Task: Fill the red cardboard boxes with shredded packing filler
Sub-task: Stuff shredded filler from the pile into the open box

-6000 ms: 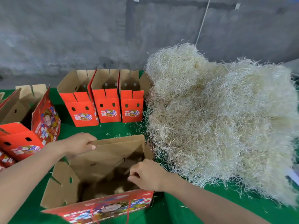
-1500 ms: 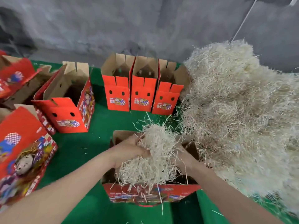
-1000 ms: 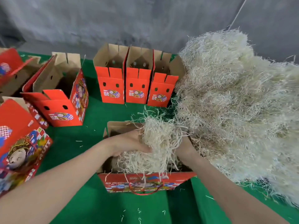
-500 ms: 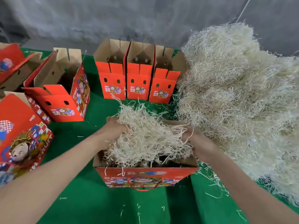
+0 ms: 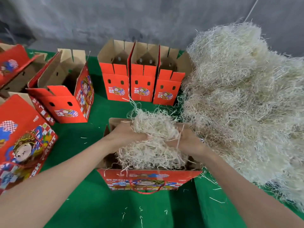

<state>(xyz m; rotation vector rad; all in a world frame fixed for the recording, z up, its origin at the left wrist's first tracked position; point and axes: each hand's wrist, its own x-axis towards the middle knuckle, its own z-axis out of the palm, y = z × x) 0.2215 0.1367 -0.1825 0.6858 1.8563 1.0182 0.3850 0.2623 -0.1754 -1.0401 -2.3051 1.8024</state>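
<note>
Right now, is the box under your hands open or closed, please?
Open: the box has its top uncovered, brown flaps standing apart, with shredded filler piled into it.

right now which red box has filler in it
The nearest red box, with the rope handle: left hand and right hand grip shredded filler in it. The back row of three and the left open box show bare cardboard inside.

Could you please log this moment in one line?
left hand: grips filler clump | right hand: grips filler clump | nearest red box: partly filled
</note>
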